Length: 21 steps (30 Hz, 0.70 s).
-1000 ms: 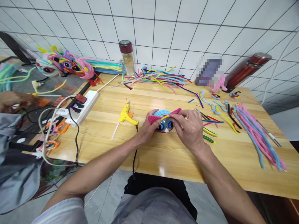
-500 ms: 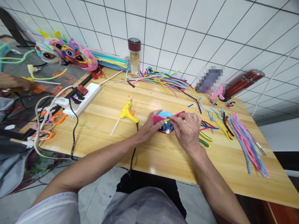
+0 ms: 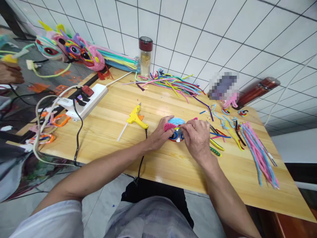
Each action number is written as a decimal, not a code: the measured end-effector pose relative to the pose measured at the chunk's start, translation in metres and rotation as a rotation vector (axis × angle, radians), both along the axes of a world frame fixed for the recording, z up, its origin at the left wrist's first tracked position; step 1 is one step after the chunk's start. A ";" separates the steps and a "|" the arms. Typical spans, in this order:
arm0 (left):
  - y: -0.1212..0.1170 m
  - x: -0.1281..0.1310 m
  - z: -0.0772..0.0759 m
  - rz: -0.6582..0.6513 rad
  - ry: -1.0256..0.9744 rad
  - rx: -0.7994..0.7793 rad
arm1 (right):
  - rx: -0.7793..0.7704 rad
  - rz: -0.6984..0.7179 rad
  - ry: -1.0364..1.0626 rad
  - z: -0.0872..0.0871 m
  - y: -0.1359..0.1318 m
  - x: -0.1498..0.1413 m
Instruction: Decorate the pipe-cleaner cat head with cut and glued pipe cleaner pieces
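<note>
Between my hands is a small pipe-cleaner animal head [image 3: 176, 121], light blue on top with pink ears, blue-ringed eyes and a white piece low in front. My left hand [image 3: 161, 133] grips its left side near the pink ear. The fingers of my right hand [image 3: 197, 137] are pinched at its front, by a short yellow strip [image 3: 177, 128]; their tips partly hide the right eye. To the left lies a yellow hot glue gun [image 3: 136, 117] with a glue stick in its back. Green-handled pliers [image 3: 215, 151] rest beside my right hand.
A white power strip [image 3: 92, 99] with plugs and cables lies left. Loose pipe cleaners [image 3: 173, 84] and a glass bottle [image 3: 145, 58] stand along the wall. Right are a pink-blue bundle [image 3: 259, 153] and a red thermos [image 3: 259, 92]. A co-worker's hand [image 3: 11, 72] holds a yellow glue gun.
My hands keep their hold on the animal head, with only slight finger movement. The co-worker's hand at far left has raised and turned its glue gun. The view has shifted slightly.
</note>
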<state>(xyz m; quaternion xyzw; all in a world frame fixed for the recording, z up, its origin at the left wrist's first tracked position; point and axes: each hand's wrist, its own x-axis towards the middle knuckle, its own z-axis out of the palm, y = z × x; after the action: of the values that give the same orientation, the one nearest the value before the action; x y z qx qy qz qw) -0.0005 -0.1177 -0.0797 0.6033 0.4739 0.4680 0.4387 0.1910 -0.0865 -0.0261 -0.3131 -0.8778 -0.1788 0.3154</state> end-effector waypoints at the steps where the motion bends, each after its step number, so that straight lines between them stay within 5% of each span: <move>1: 0.000 0.000 -0.001 -0.003 0.003 0.002 | 0.000 0.004 -0.004 0.001 0.000 0.000; 21: -0.001 0.001 -0.002 0.027 -0.142 -0.101 | -0.110 -0.042 0.097 0.000 -0.010 0.012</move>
<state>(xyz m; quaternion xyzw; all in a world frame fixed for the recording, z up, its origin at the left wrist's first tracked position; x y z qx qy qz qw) 0.0006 -0.1185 -0.0817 0.5391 0.4727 0.4909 0.4949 0.2034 -0.0961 -0.0256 -0.3563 -0.8632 -0.1216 0.3362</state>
